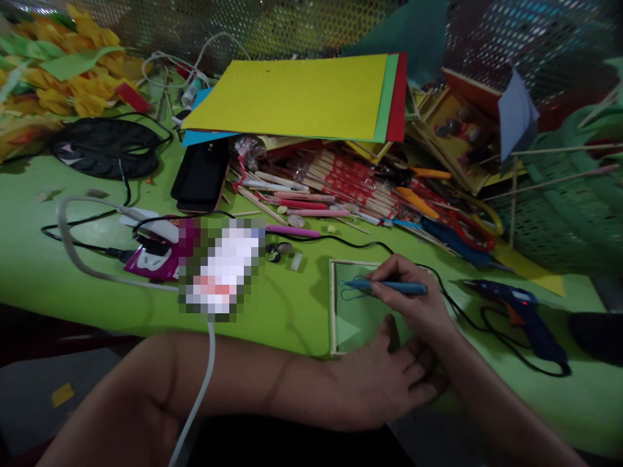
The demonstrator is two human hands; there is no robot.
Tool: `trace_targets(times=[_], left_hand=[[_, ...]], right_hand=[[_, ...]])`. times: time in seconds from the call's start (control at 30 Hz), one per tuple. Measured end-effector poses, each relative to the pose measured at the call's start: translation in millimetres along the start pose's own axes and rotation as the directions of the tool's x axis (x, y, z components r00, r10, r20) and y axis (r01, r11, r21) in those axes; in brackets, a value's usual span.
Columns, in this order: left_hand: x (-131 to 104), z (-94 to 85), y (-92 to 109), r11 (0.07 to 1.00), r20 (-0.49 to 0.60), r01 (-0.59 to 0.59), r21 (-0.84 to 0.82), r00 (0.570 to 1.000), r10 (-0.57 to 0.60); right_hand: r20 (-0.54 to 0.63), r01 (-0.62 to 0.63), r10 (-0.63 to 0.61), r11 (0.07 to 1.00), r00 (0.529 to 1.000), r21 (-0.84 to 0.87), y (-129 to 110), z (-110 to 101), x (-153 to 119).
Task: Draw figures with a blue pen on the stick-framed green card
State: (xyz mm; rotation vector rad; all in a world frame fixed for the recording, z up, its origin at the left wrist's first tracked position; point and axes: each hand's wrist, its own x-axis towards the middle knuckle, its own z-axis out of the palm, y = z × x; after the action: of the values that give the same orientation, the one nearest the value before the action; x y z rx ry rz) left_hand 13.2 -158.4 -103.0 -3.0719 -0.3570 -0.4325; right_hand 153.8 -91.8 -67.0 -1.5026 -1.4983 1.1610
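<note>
My right hand [409, 295] is closed around a blue marker pen [402, 287], its tip on a green sheet [357, 314] framed with thin wooden sticks. Blue curved lines are drawn on the sheet near the tip. My left hand [389, 376] lies at the front edge of the frame, fingers spread, palm down, with its thumb over the sheet. Part of the frame's right side is hidden behind my right hand.
A blue glue gun [520, 311] with a looping cord lies at the right. Left are a blurred phone [221, 269] on a white cable and a purple power strip [160, 256]. Behind are several markers, scissors [457, 240], coloured sheets [296, 97] and a green basket [559, 188].
</note>
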Motion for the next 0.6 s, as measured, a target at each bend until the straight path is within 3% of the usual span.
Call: trace_targets(times=[0.27, 0.5, 0.6], left_hand=[[-0.5, -0.5, -0.1, 0.999, 0.000, 0.006, -0.034, 1.000, -0.006], [2.2, -2.3, -3.3, 0.995, 0.010, -0.001, -0.096, 1.000, 0.002], [4.9, -7.3, -11.2, 0.992, 0.049, 0.013, -0.128, 0.999, -0.006]], right_hand=[[-0.010, 0.008, -0.007, 0.999, 1.000, 0.034, 1.1, -1.2, -1.1], [-0.237, 0.127, -0.049, 0.937, 0.970, 0.326, 0.9, -13.1, -6.4], [-0.276, 0.153, -0.044, 0.909, 0.960, 0.388, -4.9, -17.7, -11.0]])
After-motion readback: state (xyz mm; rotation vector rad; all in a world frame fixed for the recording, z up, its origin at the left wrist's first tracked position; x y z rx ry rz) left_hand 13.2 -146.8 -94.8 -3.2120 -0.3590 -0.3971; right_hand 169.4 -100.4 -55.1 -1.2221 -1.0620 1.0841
